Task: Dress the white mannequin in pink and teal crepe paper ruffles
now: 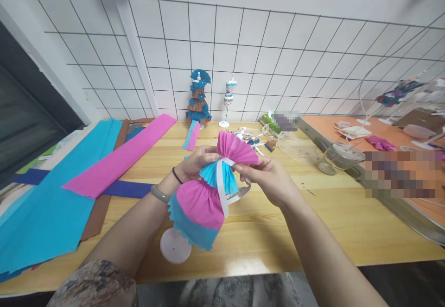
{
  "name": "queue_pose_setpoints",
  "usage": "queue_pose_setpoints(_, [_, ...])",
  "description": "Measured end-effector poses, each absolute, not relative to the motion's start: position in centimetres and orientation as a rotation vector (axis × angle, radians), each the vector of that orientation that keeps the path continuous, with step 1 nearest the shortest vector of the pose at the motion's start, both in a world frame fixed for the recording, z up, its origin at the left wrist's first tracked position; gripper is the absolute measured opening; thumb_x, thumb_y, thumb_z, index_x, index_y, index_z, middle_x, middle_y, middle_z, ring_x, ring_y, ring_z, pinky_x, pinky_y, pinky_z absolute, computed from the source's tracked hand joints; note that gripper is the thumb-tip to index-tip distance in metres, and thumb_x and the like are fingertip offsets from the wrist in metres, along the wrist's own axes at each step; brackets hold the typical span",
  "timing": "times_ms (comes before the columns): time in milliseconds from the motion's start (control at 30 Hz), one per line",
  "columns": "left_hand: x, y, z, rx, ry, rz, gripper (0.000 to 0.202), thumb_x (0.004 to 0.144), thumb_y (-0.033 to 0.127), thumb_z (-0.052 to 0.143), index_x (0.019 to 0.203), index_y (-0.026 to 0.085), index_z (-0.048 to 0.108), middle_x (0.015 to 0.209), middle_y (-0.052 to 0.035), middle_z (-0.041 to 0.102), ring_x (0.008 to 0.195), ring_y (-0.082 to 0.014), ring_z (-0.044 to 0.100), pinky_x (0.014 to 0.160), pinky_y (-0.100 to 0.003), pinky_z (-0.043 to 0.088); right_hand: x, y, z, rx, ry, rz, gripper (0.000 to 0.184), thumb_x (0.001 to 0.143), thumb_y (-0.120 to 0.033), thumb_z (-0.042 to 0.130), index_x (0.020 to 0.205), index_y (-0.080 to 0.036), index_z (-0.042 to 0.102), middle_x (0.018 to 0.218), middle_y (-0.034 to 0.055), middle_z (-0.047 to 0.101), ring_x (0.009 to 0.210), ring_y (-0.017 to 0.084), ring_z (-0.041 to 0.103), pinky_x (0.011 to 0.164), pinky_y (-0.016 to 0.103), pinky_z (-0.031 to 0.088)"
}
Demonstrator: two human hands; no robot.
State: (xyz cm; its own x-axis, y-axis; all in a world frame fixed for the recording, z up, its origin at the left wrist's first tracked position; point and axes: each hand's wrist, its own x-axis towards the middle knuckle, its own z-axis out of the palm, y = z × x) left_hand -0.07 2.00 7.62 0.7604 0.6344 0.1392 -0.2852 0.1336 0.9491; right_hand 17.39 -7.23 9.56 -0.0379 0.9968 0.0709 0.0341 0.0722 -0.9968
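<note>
My left hand (198, 161) is closed around a small dress form dressed in pleated crepe paper, held tilted above the table. Its skirt (201, 209) is pink with a blue zigzag hem, and its round white base (175, 247) shows at the lower end. At the top, a pink pleated fan (234, 147) spreads above a blue pleated piece (208, 175). Between the thumb and fingers of my right hand (266, 177) is a white ribbon (220, 182), which crosses the pleats and hangs down in a loop. The form's body is hidden by paper and fingers.
Crepe paper sheets in blue (45, 196), pink (128, 154) and brown lie at the left. A blue-and-brown dressed form (199, 98) and a white one (228, 98) stand by the tiled wall. Paper scraps, a tape spool (346, 152) and an orange table (354, 135) lie rightward.
</note>
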Motion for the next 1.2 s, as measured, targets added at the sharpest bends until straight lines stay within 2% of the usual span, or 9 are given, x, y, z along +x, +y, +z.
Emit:
queue_pose_setpoints(133, [0.2, 2.0, 7.5, 1.256, 0.345, 0.676, 0.035, 0.057, 0.042, 0.074, 0.069, 0.012, 0.062, 0.061, -0.0049, 0.064, 0.052, -0.0137, 0.057, 0.051, -0.024, 0.045, 17.6, -7.1, 9.4, -1.165, -1.307, 1.167, 0.023, 0.066, -0.040, 0.076, 0.072, -0.017, 0.072, 0.060, -0.0011, 0.059, 0.054, 0.009, 0.047, 0.050, 0.023, 0.038])
queue_pose_setpoints(233, [0.4, 1.9, 7.3, 1.240, 0.333, 0.671, 0.036, 0.058, 0.043, 0.073, 0.071, 0.011, 0.062, 0.064, -0.0058, 0.065, 0.056, -0.0154, 0.060, 0.053, -0.025, 0.046, 17.6, -7.0, 9.4, -1.160, -1.325, 1.141, 0.023, 0.067, -0.040, 0.076, 0.070, -0.017, 0.070, 0.061, -0.0007, 0.059, 0.056, 0.009, 0.048, 0.050, 0.023, 0.039])
queue_pose_setpoints(400, [0.3, 2.0, 7.0, 1.198, 0.350, 0.691, 0.039, 0.058, 0.042, 0.073, 0.077, 0.010, 0.062, 0.063, -0.0050, 0.063, 0.055, -0.0147, 0.058, 0.055, -0.026, 0.046, 17.7, -7.3, 9.8, -1.174, -1.352, 1.150, 0.026, 0.069, -0.043, 0.072, 0.078, -0.019, 0.071, 0.071, 0.0018, 0.063, 0.060, 0.012, 0.050, 0.046, 0.022, 0.042])
queue_pose_setpoints(533, [0.2, 2.1, 7.0, 1.206, 0.402, 0.689, 0.037, 0.057, 0.040, 0.075, 0.074, 0.010, 0.062, 0.059, -0.0034, 0.062, 0.052, -0.0130, 0.056, 0.053, -0.025, 0.045, 18.1, -7.7, 10.3, -1.207, -1.327, 1.156, 0.027, 0.066, -0.044, 0.074, 0.069, -0.018, 0.068, 0.062, -0.0010, 0.057, 0.055, 0.010, 0.047, 0.046, 0.022, 0.043])
queue_pose_setpoints(767, [0.8, 1.6, 6.9, 1.175, 0.268, 0.627, 0.041, 0.059, 0.046, 0.073, 0.076, 0.010, 0.065, 0.068, -0.0095, 0.068, 0.063, -0.0209, 0.064, 0.062, -0.031, 0.050, 17.9, -7.3, 9.7, -1.173, -1.370, 1.084, 0.024, 0.069, -0.042, 0.073, 0.074, -0.019, 0.071, 0.069, 0.0015, 0.066, 0.058, 0.011, 0.051, 0.051, 0.023, 0.044])
queue_pose_setpoints(1000, [1.3, 1.0, 6.6, 1.109, 0.173, 0.625, 0.046, 0.057, 0.053, 0.075, 0.071, 0.010, 0.067, 0.065, -0.0107, 0.067, 0.064, -0.0231, 0.066, 0.062, -0.032, 0.050, 17.6, -7.2, 10.0, -1.061, -1.313, 1.219, 0.022, 0.070, -0.037, 0.074, 0.064, -0.018, 0.065, 0.058, -0.0026, 0.059, 0.050, 0.009, 0.050, 0.047, 0.023, 0.042])
queue_pose_setpoints(1200, [0.9, 1.2, 6.4, 1.113, 0.209, 0.585, 0.041, 0.061, 0.048, 0.075, 0.074, 0.011, 0.064, 0.067, -0.0084, 0.067, 0.067, -0.0222, 0.066, 0.071, -0.035, 0.050, 17.5, -7.2, 10.0, -1.033, -1.286, 1.335, 0.026, 0.068, -0.038, 0.075, 0.059, -0.017, 0.063, 0.055, -0.0027, 0.057, 0.050, 0.009, 0.050, 0.050, 0.024, 0.042])
